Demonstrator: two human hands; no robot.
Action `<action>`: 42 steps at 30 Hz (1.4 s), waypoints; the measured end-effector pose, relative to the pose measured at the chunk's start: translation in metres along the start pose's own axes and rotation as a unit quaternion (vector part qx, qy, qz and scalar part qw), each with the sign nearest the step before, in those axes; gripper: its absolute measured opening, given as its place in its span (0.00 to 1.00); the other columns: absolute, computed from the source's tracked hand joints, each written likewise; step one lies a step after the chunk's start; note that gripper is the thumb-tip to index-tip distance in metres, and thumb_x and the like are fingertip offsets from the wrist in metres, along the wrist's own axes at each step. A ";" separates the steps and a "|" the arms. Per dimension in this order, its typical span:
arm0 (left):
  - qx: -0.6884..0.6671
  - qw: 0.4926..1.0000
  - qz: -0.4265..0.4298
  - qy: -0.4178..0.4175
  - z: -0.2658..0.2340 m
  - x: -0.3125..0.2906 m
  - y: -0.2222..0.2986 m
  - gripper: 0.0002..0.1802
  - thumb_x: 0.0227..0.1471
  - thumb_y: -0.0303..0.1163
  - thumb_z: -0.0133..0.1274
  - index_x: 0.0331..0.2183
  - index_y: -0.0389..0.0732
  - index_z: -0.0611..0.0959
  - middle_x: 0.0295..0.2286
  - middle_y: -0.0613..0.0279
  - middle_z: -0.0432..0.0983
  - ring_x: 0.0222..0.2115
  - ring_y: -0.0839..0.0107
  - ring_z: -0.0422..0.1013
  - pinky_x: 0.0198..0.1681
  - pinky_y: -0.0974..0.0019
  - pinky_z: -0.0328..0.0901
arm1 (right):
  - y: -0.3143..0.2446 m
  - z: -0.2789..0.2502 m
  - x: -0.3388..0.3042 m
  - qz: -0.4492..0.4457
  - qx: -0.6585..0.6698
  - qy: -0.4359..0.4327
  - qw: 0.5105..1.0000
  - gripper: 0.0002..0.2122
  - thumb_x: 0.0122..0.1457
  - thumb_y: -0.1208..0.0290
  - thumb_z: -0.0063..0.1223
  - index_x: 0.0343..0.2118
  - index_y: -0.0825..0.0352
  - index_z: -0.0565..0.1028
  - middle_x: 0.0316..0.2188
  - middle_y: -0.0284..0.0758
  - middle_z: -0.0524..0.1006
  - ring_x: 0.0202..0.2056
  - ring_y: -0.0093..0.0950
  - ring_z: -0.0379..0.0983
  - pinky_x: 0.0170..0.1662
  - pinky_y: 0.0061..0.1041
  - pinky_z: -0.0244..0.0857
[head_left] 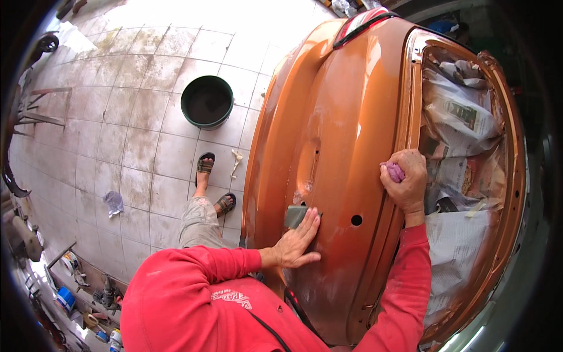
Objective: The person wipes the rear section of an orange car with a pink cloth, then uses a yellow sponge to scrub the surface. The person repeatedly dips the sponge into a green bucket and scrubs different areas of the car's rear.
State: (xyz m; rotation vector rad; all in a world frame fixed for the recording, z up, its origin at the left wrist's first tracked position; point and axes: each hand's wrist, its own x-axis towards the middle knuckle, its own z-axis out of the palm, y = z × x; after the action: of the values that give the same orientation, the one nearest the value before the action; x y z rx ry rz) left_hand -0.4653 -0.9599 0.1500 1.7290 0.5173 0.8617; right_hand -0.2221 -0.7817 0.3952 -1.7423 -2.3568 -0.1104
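An orange car tailgate [346,105] fills the right half of the view, its window opening masked with newspaper [457,176]. My left hand [298,240] lies flat on the wet panel and presses a grey sanding block [295,216] against it with the fingers. My right hand [406,179] rests on the panel's upper edge by the window frame, fingers closed around a small pink rag [394,171]. Both red sleeves come in from the bottom.
A dark green bucket [207,102] stands on the stained tiled floor [129,117] to the left. My sandalled feet [205,167] are beside the car. A crumpled cloth [113,202] lies on the tiles. Paint cans and clutter [70,293] line the lower left.
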 end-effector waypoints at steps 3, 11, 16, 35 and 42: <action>0.012 0.999 0.042 0.016 -0.026 0.066 -0.039 0.55 0.69 0.58 0.48 0.75 0.30 0.44 0.75 0.30 0.33 0.77 0.38 0.33 0.78 0.46 0.38 | -0.001 -0.005 0.001 -0.006 -0.002 0.007 1.000 0.08 0.49 0.72 0.67 0.26 0.62 0.76 0.28 0.35 0.77 0.35 0.38 0.74 0.46 0.38 0.66; -0.012 0.967 -0.190 0.167 -0.034 0.206 -0.036 0.52 0.72 0.62 0.42 0.72 0.23 0.55 0.71 0.22 0.44 0.75 0.35 0.41 0.77 0.46 0.43 | 0.004 -0.002 -0.006 0.010 -0.018 -0.010 1.000 0.08 0.50 0.73 0.68 0.26 0.61 0.75 0.27 0.34 0.77 0.35 0.38 0.74 0.44 0.38 0.64; 0.070 0.942 -0.240 0.225 -0.066 0.216 -0.151 0.54 0.71 0.64 0.41 0.71 0.21 0.53 0.72 0.26 0.45 0.76 0.39 0.40 0.78 0.47 0.40 | -0.015 0.011 0.020 -0.025 0.022 -0.005 0.999 0.08 0.49 0.74 0.69 0.27 0.62 0.76 0.27 0.34 0.77 0.35 0.37 0.75 0.44 0.38 0.65; 0.173 0.958 -0.110 0.199 -0.068 0.190 -0.193 0.26 0.78 0.36 0.35 0.67 0.30 0.67 0.70 0.22 0.49 0.72 0.31 0.50 0.75 0.46 0.52 | -0.006 0.009 0.012 -0.022 0.032 -0.026 0.999 0.09 0.49 0.77 0.67 0.28 0.63 0.75 0.30 0.35 0.77 0.35 0.38 0.74 0.45 0.37 0.65; -0.079 0.962 -0.187 0.183 0.010 0.040 -0.106 0.51 0.71 0.54 0.47 0.73 0.25 0.47 0.74 0.29 0.39 0.76 0.40 0.38 0.78 0.49 0.38 | -0.005 -0.004 -0.001 0.009 0.015 -0.040 0.999 0.09 0.50 0.79 0.67 0.28 0.64 0.74 0.30 0.36 0.77 0.36 0.38 0.74 0.45 0.37 0.66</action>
State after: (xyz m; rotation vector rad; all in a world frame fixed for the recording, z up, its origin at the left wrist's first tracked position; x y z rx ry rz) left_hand -0.4240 -0.9042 0.0597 1.2721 0.9623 0.9205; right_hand -0.2259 -0.7853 0.3996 -1.7841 -2.3848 -0.0029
